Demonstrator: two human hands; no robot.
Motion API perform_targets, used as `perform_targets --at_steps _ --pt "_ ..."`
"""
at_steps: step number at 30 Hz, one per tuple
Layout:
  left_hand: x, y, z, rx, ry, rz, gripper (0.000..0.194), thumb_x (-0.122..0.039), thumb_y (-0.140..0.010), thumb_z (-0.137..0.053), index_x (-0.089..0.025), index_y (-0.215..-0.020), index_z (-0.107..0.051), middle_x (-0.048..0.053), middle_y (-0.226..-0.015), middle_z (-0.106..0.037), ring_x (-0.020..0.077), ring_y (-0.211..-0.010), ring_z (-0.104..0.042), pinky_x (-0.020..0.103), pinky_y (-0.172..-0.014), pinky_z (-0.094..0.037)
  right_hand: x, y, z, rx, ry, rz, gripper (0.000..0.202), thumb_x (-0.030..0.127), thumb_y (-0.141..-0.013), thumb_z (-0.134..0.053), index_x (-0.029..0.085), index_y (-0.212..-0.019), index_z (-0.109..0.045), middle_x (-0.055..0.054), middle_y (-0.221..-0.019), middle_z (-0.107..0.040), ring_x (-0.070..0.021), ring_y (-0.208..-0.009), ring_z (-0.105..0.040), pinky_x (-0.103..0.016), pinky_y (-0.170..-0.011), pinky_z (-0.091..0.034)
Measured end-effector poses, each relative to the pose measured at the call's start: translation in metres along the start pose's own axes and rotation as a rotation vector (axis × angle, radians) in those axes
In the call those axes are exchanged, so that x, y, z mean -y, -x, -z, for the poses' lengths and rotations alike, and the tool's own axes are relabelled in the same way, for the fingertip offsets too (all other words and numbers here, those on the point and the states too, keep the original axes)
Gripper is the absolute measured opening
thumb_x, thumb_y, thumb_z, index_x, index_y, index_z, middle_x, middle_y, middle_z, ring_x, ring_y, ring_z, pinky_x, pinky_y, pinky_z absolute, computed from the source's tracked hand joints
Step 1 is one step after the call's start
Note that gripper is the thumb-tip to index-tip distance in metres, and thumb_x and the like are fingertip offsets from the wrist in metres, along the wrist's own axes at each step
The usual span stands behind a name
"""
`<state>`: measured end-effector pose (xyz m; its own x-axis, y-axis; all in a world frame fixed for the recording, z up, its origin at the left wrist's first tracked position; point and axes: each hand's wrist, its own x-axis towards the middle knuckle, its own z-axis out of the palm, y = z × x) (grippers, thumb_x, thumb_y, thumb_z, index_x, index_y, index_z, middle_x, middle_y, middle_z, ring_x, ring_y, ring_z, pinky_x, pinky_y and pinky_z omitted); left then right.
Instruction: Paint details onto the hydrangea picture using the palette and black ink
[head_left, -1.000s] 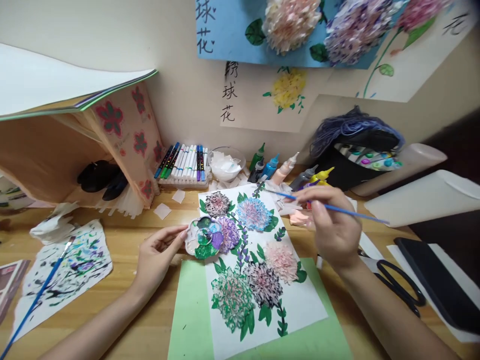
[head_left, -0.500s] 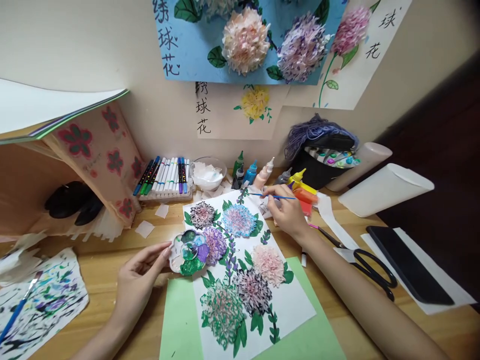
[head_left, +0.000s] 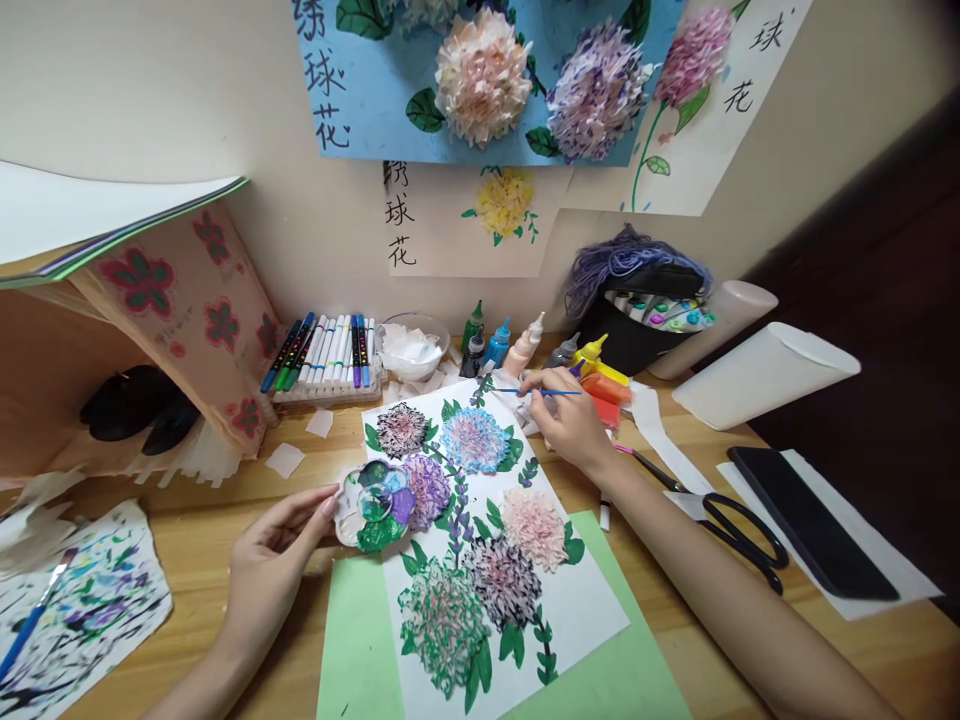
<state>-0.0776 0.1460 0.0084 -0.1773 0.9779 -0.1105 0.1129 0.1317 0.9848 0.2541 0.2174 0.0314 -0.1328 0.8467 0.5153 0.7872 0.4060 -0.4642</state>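
Observation:
My left hand (head_left: pixel 279 560) grips the rim of a small flower-shaped paint palette (head_left: pixel 373 506), its wells smeared with green, purple and blue. The palette is held over the left edge of a white sheet (head_left: pixel 570 640) bearing several raised paper flowers and painted green leaves. Pinched in my right hand (head_left: pixel 564 418) is a thin blue paintbrush (head_left: pixel 555 392), lying nearly level. Its tip points left, at a small leafy sprig (head_left: pixel 482 390) near the sheet's top edge; whether it touches cannot be made out. Beneath the white sheet lies green paper (head_left: pixel 352 640).
Paint bottles (head_left: pixel 523 342), a glass bowl (head_left: pixel 412 345) of paper scraps and a marker tray (head_left: pixel 322 355) line the wall. Scissors (head_left: pixel 742 535) and a black phone (head_left: pixel 814 520) lie right. A paint-stained sheet (head_left: pixel 97 610) with another paintbrush (head_left: pixel 34 625) lies left.
The whole view has shifted slightly, so things appear a little further left. Both hands keep their holds on the palette and the paintbrush, with barely any movement over the sheet.

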Motion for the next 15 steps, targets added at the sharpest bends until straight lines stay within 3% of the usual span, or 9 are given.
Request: perform_targets --at_steps 15 --pt "0.0054 0.0002 0.0028 0.005 -0.019 -0.001 0.03 -0.04 -0.066 -0.074 -0.019 -0.088 -0.071 0.005 -0.086 -0.074 0.0169 -0.067 -0.068 0.025 -0.064 -0.058 -0.0003 -0.0006 0.0015 -0.019 0.003 0.025 0.013 0.018 -0.085 -0.042 0.022 -0.082 -0.053 -0.004 -0.083 -0.059 -0.0215 -0.086 -0.052 -0.036 -0.079 -0.042"
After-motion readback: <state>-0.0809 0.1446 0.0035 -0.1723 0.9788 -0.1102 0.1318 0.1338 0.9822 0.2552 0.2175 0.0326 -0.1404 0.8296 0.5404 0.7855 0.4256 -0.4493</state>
